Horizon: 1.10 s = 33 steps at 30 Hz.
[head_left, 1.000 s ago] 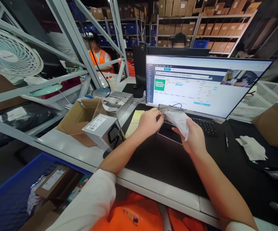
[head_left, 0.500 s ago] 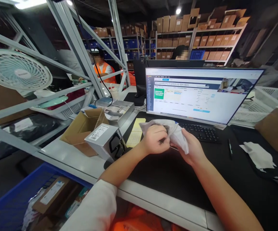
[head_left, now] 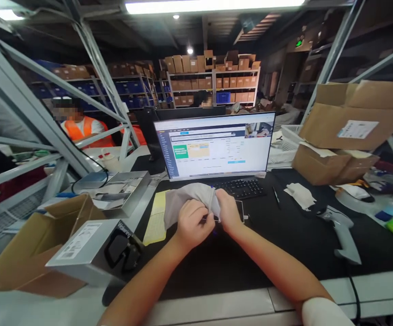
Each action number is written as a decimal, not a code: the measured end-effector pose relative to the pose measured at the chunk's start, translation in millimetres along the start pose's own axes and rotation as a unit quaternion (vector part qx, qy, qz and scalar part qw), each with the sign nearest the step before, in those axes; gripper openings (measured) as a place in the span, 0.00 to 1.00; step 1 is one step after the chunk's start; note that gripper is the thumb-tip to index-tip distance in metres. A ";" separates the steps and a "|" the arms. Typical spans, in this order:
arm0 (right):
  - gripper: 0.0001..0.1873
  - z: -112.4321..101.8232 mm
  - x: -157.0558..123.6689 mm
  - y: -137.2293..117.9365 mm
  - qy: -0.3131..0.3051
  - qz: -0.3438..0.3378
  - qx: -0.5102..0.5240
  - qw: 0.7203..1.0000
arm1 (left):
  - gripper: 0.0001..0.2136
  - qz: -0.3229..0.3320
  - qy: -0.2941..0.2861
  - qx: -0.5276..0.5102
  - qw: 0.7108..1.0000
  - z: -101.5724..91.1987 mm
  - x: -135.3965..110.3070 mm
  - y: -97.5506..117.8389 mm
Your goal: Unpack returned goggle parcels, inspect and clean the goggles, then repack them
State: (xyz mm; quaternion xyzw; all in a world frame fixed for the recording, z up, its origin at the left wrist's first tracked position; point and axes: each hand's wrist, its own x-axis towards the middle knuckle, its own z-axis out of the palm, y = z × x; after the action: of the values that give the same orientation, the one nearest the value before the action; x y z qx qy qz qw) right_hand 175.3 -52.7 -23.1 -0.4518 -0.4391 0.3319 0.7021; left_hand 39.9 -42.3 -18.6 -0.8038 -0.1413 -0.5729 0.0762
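Observation:
A soft light-grey pouch (head_left: 179,199) is bunched up between my hands above the black desk mat, in front of the keyboard (head_left: 240,188). My left hand (head_left: 194,222) is closed on the pouch's near side, with thumb and fingers pinched together. My right hand (head_left: 229,212) grips its right end, fingers hidden behind the cloth. A flat thing with a thin white edge (head_left: 242,211) shows beyond my right hand; most of it is covered. Whether anything is inside the pouch I cannot see. Left of my hands lies a yellow printed sheet (head_left: 155,217).
On the left stand a grey printed box (head_left: 98,251) and an open cardboard box (head_left: 43,240). A monitor (head_left: 213,149) is ahead. To the right are a pen (head_left: 275,195), a white cloth (head_left: 300,195), a barcode scanner (head_left: 342,231) and stacked cartons (head_left: 339,122). A person in an orange vest (head_left: 84,129) sits beyond.
My view has swung to the right, bringing the scanner and stacked cartons into sight. The pouch now spreads out further left of my left hand, and both hands still hold it.

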 end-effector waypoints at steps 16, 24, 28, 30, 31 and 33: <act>0.25 -5.2 -6.6 -1.4 -0.036 0.003 -0.046 0.998 | 0.10 -0.114 -0.018 0.060 0.992 -8.3 0.7 -11.0; 0.27 -21.8 0.7 4.2 -0.005 -0.092 -0.222 0.971 | 0.11 -0.012 -0.117 0.105 0.988 9.0 -12.5 14.4; 0.29 -21.4 -4.5 3.8 0.057 -0.117 -0.195 0.972 | 0.10 -0.013 -0.129 0.091 0.987 21.5 -20.9 10.1; 0.27 -21.8 -5.7 3.9 0.068 -0.116 -0.177 0.975 | 0.10 -0.072 -0.102 0.062 0.990 26.6 -23.4 5.1; 0.26 -22.7 -5.7 4.1 0.070 -0.112 -0.176 0.975 | 0.11 -0.115 -0.090 0.042 0.988 27.9 -23.8 2.5; 0.25 -25.3 -4.7 4.2 0.070 -0.101 -0.188 0.974 | 0.24 -0.204 -0.089 -0.003 0.975 27.6 -23.2 -1.6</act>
State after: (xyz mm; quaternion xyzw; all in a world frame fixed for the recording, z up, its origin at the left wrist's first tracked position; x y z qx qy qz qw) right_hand 196.4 -63.8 -33.8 -0.5510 -0.4865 0.1383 0.6638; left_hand 57.2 -36.2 -49.7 -0.8060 -0.3069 -0.5028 -0.0578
